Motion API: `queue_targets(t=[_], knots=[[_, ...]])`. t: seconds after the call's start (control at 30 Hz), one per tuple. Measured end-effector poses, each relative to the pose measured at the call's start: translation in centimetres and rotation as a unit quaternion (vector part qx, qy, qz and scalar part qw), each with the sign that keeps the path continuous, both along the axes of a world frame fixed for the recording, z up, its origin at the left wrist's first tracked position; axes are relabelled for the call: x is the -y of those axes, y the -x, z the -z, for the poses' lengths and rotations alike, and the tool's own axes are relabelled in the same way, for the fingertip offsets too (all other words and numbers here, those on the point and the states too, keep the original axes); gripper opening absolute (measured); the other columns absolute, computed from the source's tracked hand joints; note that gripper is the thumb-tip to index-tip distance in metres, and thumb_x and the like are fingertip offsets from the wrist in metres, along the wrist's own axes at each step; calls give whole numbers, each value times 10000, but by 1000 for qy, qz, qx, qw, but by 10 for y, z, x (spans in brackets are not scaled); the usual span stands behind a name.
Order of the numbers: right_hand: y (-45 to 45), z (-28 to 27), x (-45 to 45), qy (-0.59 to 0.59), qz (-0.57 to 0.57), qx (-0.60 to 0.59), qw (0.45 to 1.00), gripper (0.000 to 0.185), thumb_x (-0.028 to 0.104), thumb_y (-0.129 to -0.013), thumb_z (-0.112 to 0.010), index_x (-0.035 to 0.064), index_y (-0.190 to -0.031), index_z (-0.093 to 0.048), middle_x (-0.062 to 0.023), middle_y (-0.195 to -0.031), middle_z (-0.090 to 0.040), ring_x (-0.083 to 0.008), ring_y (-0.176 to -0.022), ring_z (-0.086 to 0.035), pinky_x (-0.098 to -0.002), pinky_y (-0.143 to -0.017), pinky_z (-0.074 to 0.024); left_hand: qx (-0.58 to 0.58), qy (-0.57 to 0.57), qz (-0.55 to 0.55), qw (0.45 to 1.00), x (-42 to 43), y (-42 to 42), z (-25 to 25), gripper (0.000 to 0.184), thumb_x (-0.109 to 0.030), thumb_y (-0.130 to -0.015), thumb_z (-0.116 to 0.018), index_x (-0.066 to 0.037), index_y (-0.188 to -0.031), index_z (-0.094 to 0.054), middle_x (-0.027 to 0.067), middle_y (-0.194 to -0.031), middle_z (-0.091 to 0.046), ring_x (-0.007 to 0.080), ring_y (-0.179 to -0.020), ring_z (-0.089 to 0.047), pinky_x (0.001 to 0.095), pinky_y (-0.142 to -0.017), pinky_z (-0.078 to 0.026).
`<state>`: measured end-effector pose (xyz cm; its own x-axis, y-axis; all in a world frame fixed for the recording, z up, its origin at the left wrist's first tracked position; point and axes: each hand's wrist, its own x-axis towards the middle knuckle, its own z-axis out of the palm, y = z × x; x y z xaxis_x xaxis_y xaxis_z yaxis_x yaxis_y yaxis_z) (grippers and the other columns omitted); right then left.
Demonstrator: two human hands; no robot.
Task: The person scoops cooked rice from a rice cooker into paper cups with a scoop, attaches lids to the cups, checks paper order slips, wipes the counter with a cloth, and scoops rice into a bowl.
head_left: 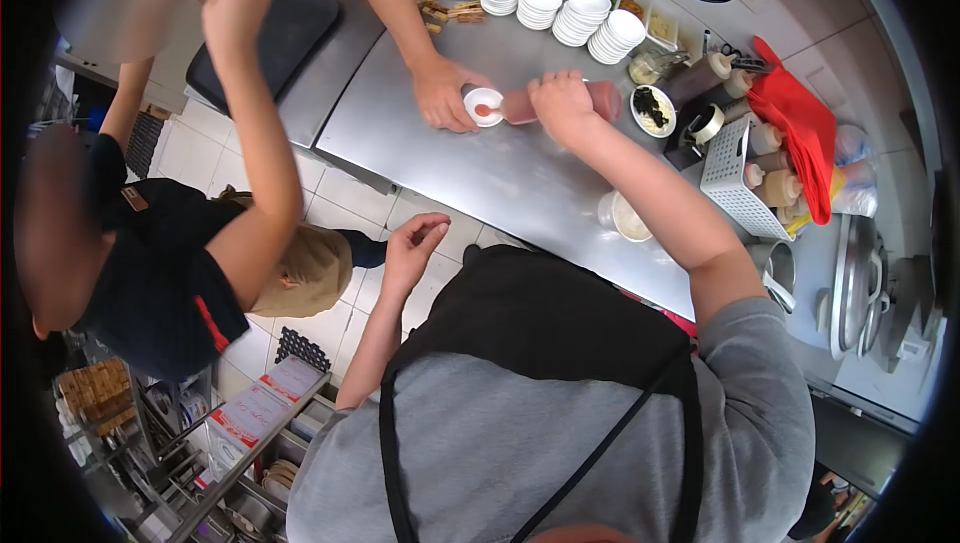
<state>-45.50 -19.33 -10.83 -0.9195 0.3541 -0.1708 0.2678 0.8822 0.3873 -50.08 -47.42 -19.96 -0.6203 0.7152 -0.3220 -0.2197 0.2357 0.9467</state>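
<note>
Apron (560, 313) foremost; left hand (412, 251) beyond tabletop (440, 168) front edge, closure unclear; right hand (562, 106) clamped round red bottle (606, 101).

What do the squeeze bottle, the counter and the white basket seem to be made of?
Squeeze bottle: probably plastic, smooth and slightly see-through, as its reddish colour looks translucent.

Counter: metal, likely stainless steel with a dull polish; it is silvery grey with blurred reflections.

White basket: most likely moulded plastic, fairly matte, judging by the even rows of small holes in its side.
</note>
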Motion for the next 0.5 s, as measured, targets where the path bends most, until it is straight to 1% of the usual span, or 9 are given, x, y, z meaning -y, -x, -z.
queue_targets(t=[0.03,0.13,0.2,0.27,0.33,0.5], knots=[[2,-6,4,0,5,37,999,255,98,-708,-571,61,-960,-562,-103,-934,-592,-238,-880,-572,-337,-741,-420,1,0,0,1000,2,2,-2,160,-115,-807,-605,-11,-929,-621,21,-825,-626,64,-734,-542,203,-679,-431],[7,0,1,-1,16,37,999,253,106,-719,-566,61,-968,-565,-105,-945,-599,-237,-888,-577,-334,-740,-422,-6,-16,-11,1000,5,11,-9,158,-110,-808,-603,-11,-929,-621,26,-845,-630,69,-750,-551,211,-695,-438],[10,-3,2,10,30,39,999,248,110,-722,-563,62,-965,-569,-105,-947,-601,-238,-893,-578,-334,-742,-422,-3,10,-16,1000,8,16,-11,155,-100,-806,-600,-11,-931,-621,32,-860,-633,78,-770,-561,217,-705,-441],[11,-2,2,21,44,40,998,242,113,-725,-560,64,-962,-573,-106,-949,-604,-239,-898,-580,-334,-744,-423,-22,4,-9,1000,10,20,-9,155,-98,-805,-599,-10,-931,-622,35,-862,-634,83,-777,-563,218,-706,-442],[10,7,-1,3,44,9,999,217,113,-736,-546,66,-945,-581,-107,-934,-612,-241,-892,-585,-336,-750,-425,-41,-3,0,999,9,24,-10,154,-95,-805,-599,-10,-931,-622,37,-865,-636,87,-784,-565,220,-706,-442],[9,14,-6,27,55,13,998,180,104,-747,-526,71,-911,-590,-109,-905,-621,-245,-864,-596,-337,-741,-433,-52,-2,6,999,6,29,-12,161,-108,-803,-603,-11,-931,-623,49,-875,-639,103,-805,-576,228,-702,-444]])
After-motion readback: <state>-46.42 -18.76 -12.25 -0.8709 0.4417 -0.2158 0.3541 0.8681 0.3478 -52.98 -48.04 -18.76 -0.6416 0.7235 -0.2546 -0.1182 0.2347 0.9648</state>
